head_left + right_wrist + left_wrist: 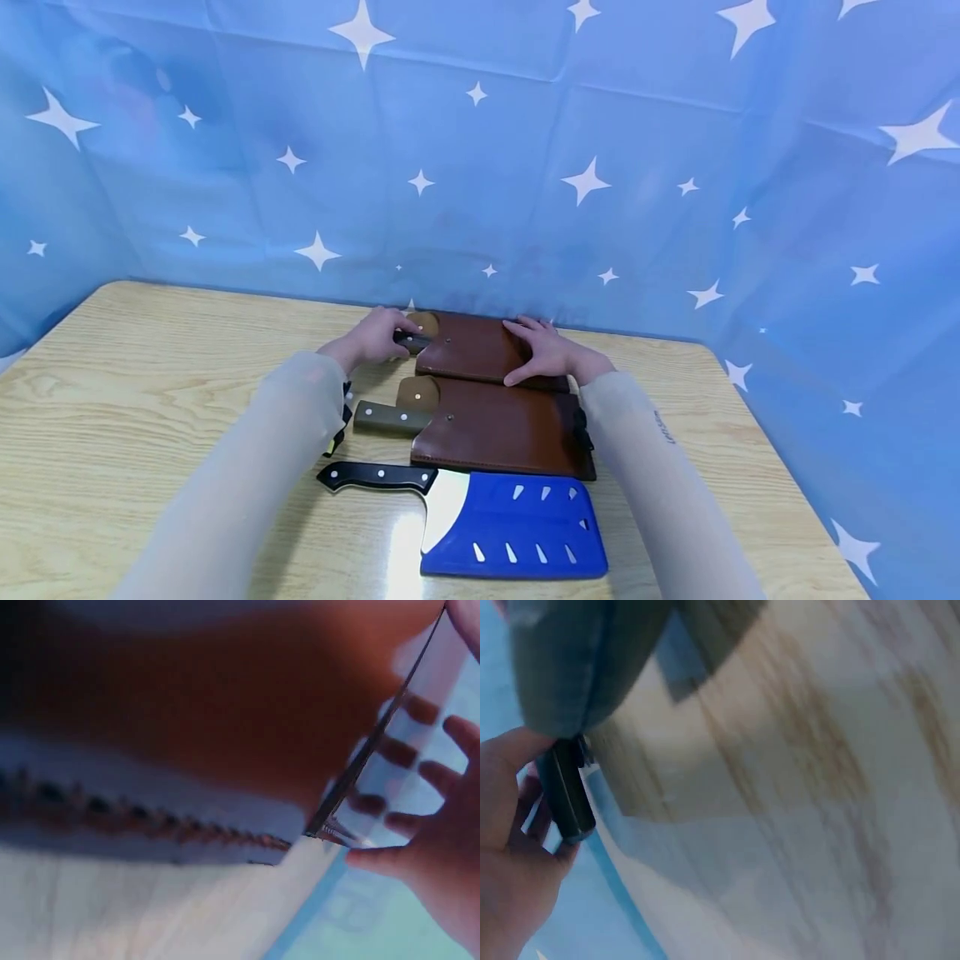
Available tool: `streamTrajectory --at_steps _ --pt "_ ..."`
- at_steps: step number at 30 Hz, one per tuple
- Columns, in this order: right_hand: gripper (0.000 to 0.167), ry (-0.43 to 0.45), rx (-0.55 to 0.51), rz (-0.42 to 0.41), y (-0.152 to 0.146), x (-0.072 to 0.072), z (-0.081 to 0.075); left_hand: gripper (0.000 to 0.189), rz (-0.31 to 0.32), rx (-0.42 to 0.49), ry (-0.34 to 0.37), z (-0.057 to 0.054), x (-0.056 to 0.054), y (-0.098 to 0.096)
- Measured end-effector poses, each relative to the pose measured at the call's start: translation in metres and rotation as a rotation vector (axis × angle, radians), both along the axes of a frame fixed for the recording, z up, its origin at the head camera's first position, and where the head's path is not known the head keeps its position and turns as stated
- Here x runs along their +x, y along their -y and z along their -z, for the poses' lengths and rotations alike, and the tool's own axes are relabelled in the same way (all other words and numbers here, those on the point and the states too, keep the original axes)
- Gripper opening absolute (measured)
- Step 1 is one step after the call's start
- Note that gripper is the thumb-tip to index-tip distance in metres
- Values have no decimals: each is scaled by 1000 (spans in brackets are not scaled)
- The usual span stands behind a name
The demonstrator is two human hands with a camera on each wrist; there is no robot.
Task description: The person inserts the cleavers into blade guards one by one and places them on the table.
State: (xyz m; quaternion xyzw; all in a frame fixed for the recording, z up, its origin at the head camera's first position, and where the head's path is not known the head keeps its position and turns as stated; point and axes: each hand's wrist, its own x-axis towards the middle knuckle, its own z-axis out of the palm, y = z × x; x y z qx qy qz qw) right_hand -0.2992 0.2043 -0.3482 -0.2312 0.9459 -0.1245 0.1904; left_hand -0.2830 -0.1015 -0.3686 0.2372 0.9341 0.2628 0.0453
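Three cleavers lie one behind another, handles to the left. My left hand (372, 336) grips the dark handle (568, 795) of the farthest, which sits in a brown leather sheath (468, 346). Over that sheath's right end is my right hand (547, 354), fingers spread; in the right wrist view its fingertips are by the sheath's end edge. The middle cleaver has a dark riveted handle (386, 418) and a similar brown sheath (502, 427). Nearest me, a black-handled cleaver (378, 475) shows part of its steel blade (447, 500) outside a blue slotted guard (525, 525).
The cleavers lie on a light wood-grain table (150, 417) with rounded far corners. Behind and to the right hangs a blue cloth (487, 217) with white stars, close to the table's edge. Both sleeved forearms reach across the table on either side of the nearer cleavers.
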Motion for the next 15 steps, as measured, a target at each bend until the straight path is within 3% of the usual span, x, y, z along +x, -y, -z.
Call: streamTrajectory --at_steps 6,15 --pt "86 -110 5 42 0 5 -8 46 -109 -101 12 -4 9 5" --pt "72 -232 -12 147 -12 27 -9 61 -150 -61 -37 -1 33 26"
